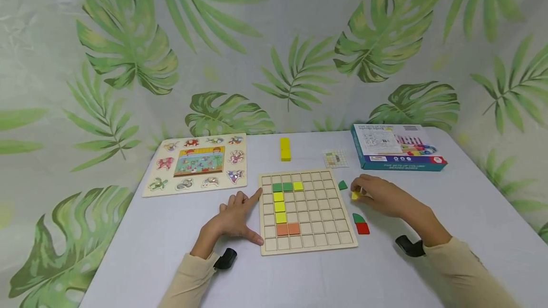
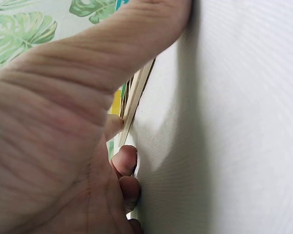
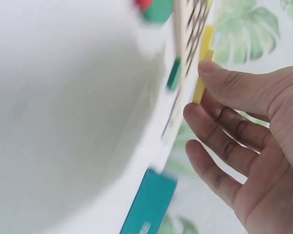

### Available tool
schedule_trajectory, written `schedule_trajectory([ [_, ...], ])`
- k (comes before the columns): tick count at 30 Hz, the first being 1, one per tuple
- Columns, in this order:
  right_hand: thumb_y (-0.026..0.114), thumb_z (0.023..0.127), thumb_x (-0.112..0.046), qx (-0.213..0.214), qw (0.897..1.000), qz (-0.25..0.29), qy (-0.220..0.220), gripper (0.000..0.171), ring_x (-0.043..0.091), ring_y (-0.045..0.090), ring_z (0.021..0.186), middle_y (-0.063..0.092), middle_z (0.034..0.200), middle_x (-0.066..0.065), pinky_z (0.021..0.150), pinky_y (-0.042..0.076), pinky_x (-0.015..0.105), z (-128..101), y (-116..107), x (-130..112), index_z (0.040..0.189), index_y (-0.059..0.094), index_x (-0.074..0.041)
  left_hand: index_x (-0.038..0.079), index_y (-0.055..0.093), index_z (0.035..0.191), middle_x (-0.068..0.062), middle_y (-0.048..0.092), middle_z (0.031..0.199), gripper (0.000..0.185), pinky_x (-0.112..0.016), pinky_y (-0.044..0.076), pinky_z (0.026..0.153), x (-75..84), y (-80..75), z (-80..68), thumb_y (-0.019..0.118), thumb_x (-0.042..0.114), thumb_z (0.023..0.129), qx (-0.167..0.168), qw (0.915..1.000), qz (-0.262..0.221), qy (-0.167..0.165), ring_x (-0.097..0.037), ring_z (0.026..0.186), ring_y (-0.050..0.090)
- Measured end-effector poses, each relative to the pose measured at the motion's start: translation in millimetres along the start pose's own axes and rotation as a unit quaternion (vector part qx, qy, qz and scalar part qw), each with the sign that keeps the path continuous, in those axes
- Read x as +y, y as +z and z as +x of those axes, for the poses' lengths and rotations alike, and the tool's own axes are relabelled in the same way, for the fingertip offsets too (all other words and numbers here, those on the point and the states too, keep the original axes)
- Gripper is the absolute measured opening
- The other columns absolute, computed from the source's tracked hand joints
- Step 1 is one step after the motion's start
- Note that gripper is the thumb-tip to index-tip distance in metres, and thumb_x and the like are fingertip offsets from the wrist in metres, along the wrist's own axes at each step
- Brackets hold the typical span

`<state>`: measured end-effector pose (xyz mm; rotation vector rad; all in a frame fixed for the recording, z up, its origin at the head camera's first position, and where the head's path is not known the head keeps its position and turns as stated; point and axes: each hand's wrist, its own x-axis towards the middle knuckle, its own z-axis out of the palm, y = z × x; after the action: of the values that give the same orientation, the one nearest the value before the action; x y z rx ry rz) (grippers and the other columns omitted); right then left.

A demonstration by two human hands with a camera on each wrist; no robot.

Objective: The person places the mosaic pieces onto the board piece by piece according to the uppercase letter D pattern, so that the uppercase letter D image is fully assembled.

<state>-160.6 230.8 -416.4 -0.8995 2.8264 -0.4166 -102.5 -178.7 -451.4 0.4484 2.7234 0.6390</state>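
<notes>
A wooden grid board (image 1: 325,241) lies mid-table. Set in its cells are green tiles (image 1: 282,187), yellow tiles (image 1: 279,206) and orange tiles (image 1: 288,229). My left hand (image 1: 233,215) touches the board's left edge, thumb and index finger spread apart. Right of the board, my right hand (image 1: 381,195) pinches a yellow tile (image 3: 203,78) between thumb and fingers, held above the table. Near it on the cloth lie a green quarter-round piece (image 1: 343,185), a second green quarter-round piece (image 1: 357,218) and a red square tile (image 1: 362,228).
Behind the board stand a yellow block (image 1: 285,149) and a small pattern card (image 1: 336,158). A boxed toy set (image 1: 398,147) lies at the back right. On the left is a sea-animal peg puzzle (image 1: 194,188). A leaf-print cloth (image 1: 295,61) hangs behind the table.
</notes>
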Motion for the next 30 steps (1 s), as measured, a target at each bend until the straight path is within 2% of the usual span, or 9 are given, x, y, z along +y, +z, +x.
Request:
schedule_trajectory([
  [5,0.073,0.091,-0.014,-0.019,0.999,0.015,-0.027,0.02,0.013,0.059,0.094,0.061,0.102,-0.005,0.085,0.054,0.038,12.3,5.7,-25.6,0.11,0.067,-0.012,0.021,0.021,0.161,-0.004,0.033,0.103,0.133,-0.037,0.019,0.071,0.7,1.4,1.1,0.095,0.051,0.056,0.003,1.0,-0.002,-0.003,-0.021,0.092,0.029],
  [9,0.073,0.092,-0.017,-0.033,0.999,0.024,-0.021,0.021,0.011,0.057,0.094,0.061,0.104,-0.007,0.088,0.052,0.037,18.4,10.5,-46.9,0.112,0.067,-0.014,0.021,0.022,0.161,-0.004,0.033,0.102,0.133,-0.036,0.02,0.071,0.7,2.3,1.9,0.096,0.05,0.055,0.005,1.0,-0.001,-0.004,-0.021,0.092,0.028],
  [14,0.072,0.093,-0.018,-0.041,0.998,0.026,-0.039,0.022,0.012,0.055,0.093,0.062,0.108,-0.006,0.09,0.052,0.037,24.2,14.5,-68.9,0.114,0.067,-0.014,0.02,0.022,0.161,-0.004,0.033,0.102,0.133,-0.036,0.019,0.071,1.7,1.1,0.5,0.095,0.051,0.055,0.003,1.0,-0.002,-0.002,-0.021,0.093,0.028],
  [20,0.073,0.093,-0.02,-0.041,0.996,0.02,-0.077,0.021,0.011,0.057,0.093,0.063,0.108,-0.006,0.087,0.052,0.034,32.8,19.7,-82.2,0.113,0.069,-0.015,0.018,0.02,0.162,-0.003,0.032,0.102,0.133,-0.035,0.018,0.07,0.4,0.8,-0.2,0.094,0.052,0.057,0.004,1.0,0.004,0.006,-0.02,0.09,0.026],
  [30,0.073,0.092,-0.022,-0.036,0.994,0.012,-0.1,0.018,0.011,0.059,0.094,0.066,0.107,-0.006,0.087,0.053,0.034,36.2,27.8,-95.3,0.109,0.071,-0.017,0.018,0.021,0.162,-0.003,0.032,0.103,0.133,-0.034,0.019,0.071,1.0,-0.3,-0.4,0.094,0.052,0.056,0.004,1.0,-0.003,0.003,-0.02,0.093,0.027],
])
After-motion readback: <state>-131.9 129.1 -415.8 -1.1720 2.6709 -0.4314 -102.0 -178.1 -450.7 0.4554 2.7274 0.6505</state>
